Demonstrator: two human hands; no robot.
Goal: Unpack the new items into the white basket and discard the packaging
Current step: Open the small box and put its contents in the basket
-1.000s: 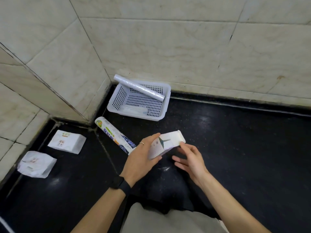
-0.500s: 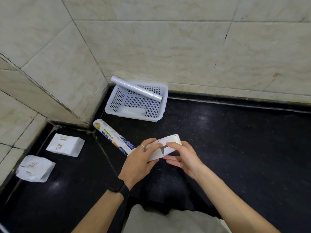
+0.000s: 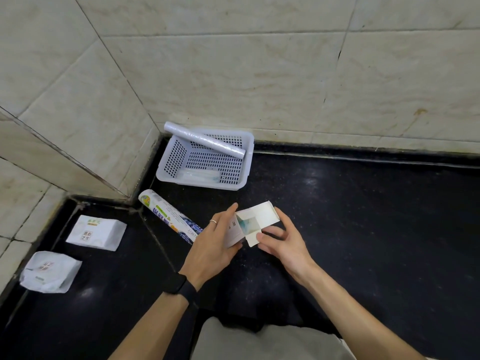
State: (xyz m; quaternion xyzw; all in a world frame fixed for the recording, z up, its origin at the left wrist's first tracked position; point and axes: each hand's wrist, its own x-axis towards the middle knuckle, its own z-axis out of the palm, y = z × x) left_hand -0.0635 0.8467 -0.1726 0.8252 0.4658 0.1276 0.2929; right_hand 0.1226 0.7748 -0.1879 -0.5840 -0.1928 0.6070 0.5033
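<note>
Fingers of both hands grip the small carton [image 3: 255,219] — left hand [image 3: 213,245] its body, right hand [image 3: 283,242] an opened flap.

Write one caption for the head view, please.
Both hands open a small carton near the white basket.

The basket [image 3: 241,178] sits in the wall corner with a roll [image 3: 205,139] across its rim, a printed tube [image 3: 168,216] before it, and two packets [image 3: 96,233] [image 3: 49,272] left.
</note>
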